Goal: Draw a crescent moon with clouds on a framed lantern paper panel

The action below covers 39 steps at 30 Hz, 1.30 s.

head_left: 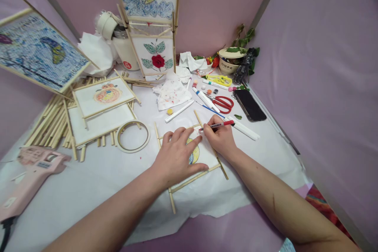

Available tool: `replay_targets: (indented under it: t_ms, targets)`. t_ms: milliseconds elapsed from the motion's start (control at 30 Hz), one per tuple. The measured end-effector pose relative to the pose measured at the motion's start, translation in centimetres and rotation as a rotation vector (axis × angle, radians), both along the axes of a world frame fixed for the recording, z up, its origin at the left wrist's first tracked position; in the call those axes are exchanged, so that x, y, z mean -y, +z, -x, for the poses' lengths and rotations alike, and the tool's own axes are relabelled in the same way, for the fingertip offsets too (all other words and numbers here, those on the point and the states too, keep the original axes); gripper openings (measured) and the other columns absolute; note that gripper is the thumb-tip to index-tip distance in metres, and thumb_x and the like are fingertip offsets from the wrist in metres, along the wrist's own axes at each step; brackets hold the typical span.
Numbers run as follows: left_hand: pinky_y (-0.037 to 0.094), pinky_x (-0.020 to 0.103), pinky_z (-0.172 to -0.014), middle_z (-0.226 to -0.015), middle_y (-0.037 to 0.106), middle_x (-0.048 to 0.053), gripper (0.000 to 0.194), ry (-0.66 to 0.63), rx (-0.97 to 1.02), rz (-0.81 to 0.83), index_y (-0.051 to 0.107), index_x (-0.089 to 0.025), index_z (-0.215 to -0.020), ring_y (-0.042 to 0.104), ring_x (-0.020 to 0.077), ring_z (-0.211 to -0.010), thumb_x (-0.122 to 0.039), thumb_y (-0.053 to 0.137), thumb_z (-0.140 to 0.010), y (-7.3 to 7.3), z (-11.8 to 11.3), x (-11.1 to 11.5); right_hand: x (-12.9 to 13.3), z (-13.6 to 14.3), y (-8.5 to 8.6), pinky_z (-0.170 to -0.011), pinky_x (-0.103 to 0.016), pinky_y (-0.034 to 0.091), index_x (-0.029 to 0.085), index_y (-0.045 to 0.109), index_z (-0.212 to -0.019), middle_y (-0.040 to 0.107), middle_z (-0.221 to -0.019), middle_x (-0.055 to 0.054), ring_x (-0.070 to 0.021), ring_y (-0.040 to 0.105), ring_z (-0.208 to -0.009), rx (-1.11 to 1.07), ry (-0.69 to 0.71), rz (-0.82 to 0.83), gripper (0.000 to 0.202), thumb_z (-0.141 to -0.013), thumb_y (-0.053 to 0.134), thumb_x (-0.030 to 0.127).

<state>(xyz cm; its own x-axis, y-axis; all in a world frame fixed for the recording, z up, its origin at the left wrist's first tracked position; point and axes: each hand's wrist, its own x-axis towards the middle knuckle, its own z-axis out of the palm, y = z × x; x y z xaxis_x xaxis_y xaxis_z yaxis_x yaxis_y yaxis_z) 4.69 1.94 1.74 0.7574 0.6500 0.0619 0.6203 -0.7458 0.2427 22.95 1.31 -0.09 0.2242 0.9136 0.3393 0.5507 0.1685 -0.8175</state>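
My right hand [221, 138] grips a red pen [223, 124], its tip down at the upper right corner of a white sheet [183, 183]. Thin wooden sticks [191, 180] frame that sheet on all sides. Flat over the sheet lies my left hand [180, 153], fingers spread, covering part of a yellow and blue drawing [195, 153]. Some small red marks show near the pen tip. A roll of tape [118, 138] lies left of the frame. Uncapped or capped I cannot tell, white markers [243, 129] lie just beyond my right hand.
A pink glue gun [32, 181] lies at left. Behind it are wooden sticks [53, 122] and framed drawings [108, 94]. Red-handled scissors [223, 104], a phone [249, 104], stained tissue [173, 92] and a bowl [228, 65] sit farther back. A tall framed lantern panel [156, 53] stands upright.
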Motion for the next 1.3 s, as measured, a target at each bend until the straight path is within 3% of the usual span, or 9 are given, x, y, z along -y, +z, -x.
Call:
replay_targets:
  t_ms: [1300]
  targets:
    - [0.027,0.056,-0.1,-0.146,0.039,0.011,0.077,-0.006,0.007,0.009,0.047,-0.029,-0.139,0.032,0.0367,-0.13,-0.073,0.058,-0.077,0.28,-0.05,-0.01,-0.27,0.15,0.03,-0.05,-0.024,0.031,0.022,0.04,-0.065,0.041,-0.052,0.008,-0.0103,0.039,-0.047,0.023,0.033,0.047,0.02,-0.079,0.055,0.022]
